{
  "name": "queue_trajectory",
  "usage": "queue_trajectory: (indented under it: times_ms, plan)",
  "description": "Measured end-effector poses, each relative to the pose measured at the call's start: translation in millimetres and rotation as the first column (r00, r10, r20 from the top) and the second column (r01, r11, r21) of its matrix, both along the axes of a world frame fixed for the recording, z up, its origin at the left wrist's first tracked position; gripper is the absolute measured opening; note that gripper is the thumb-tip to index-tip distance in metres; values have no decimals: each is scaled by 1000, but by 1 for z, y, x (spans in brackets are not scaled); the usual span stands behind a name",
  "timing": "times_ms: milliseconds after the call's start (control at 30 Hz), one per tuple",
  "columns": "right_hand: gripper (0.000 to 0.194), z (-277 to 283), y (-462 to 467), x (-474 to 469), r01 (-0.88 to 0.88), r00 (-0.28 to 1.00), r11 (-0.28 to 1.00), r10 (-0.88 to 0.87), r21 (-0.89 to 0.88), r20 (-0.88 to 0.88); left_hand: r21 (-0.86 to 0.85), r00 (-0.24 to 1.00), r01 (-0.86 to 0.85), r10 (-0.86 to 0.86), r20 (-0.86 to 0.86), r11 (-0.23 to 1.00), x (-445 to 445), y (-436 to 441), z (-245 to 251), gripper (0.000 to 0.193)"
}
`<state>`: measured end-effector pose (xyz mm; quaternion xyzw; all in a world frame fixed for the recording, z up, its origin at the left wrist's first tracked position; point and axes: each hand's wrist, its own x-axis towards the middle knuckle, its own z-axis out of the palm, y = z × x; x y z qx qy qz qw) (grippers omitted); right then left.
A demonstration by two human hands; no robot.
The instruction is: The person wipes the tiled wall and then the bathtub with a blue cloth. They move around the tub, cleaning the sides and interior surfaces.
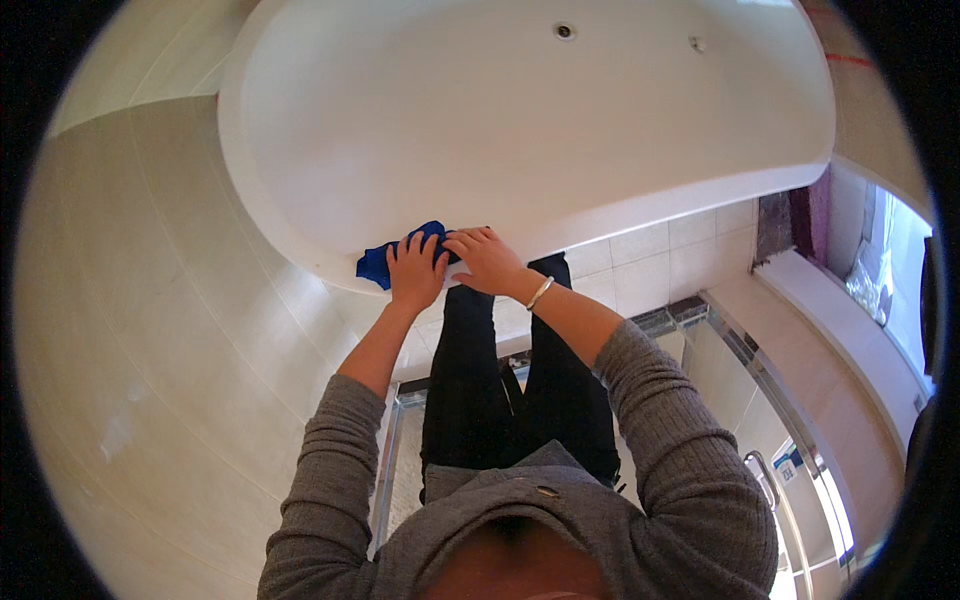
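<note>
A crumpled blue cloth (373, 264) lies on the near rim of a white bathtub (525, 135), towards the tub's left end. My left hand (417, 274) holds the cloth from above, its fingers spread over the fabric. Beside it, my right hand (487, 261) has its fingers on the cloth's right end, partly covering it. A pale bracelet (540, 293) circles my right wrist.
A drain (564, 31) and a small fitting (697, 44) show in the tub. Tiled wall (150, 300) curves along the left. Behind me stands a metal-framed glass enclosure (757, 360) with a handle (763, 480). A window ledge (832, 322) runs at the right.
</note>
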<state>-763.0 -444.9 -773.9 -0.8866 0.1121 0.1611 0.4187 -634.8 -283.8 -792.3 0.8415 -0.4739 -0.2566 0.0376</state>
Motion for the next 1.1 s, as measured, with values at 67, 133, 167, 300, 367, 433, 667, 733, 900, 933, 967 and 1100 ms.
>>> queue_trajectory:
  times_ms: [67, 133, 167, 300, 367, 433, 667, 733, 900, 933, 967, 1100]
  plan:
    - [62, 1, -15, -23, 3, 1000, 1000, -2, -31, 30, 1, 999, -27, 27, -31, 1000, -23, -13, -2, 48]
    - [63, 2, -30, -39, 17, 1000, 997, -15, -70, 23, 36, 998, -40, 42, -52, 999, -37, -32, 0, 52]
    - [63, 3, -40, -55, 34, 999, 992, -29, -122, 42, 27, 998, -32, 33, -49, 999, -53, -46, 0, 53]
    - [69, 3, -89, -112, 44, 999, 958, -40, -284, 20, -34, 999, -6, 4, -35, 999, -105, -110, -5, 60]
    - [71, 10, -123, -145, 76, 997, 950, -75, -304, 14, -57, 998, -4, 1, -61, 998, -134, -148, -4, 62]
    - [73, 18, -157, -177, 87, 993, 940, -109, -330, -50, -82, 996, 10, -18, -89, 997, -164, -188, -2, 63]
    - [68, 34, -235, -265, 115, 952, 870, -234, -480, -196, -128, 991, 94, -105, -82, 987, -243, -285, 13, 64]
    - [67, 36, -242, -274, 113, 969, 879, -202, -463, -146, -139, 987, 130, -142, -75, 982, -244, -285, 18, 64]
    - [68, 39, -223, -252, 211, 977, 921, -195, -326, 81, -136, 977, 196, -204, -53, 971, -232, -252, 30, 66]
    - [75, 37, -212, -239, 241, 971, 946, -234, -218, 55, -116, 982, 172, -179, -56, 978, -227, -243, 29, 66]
    - [79, 36, -205, -230, 205, 979, 954, -201, -220, 43, -105, 987, 144, -151, -61, 984, -224, -237, 29, 66]
    - [94, 27, -157, -177, 74, 997, 980, -72, -187, 17, -159, 998, 11, -20, -55, 987, -187, -180, 24, 69]
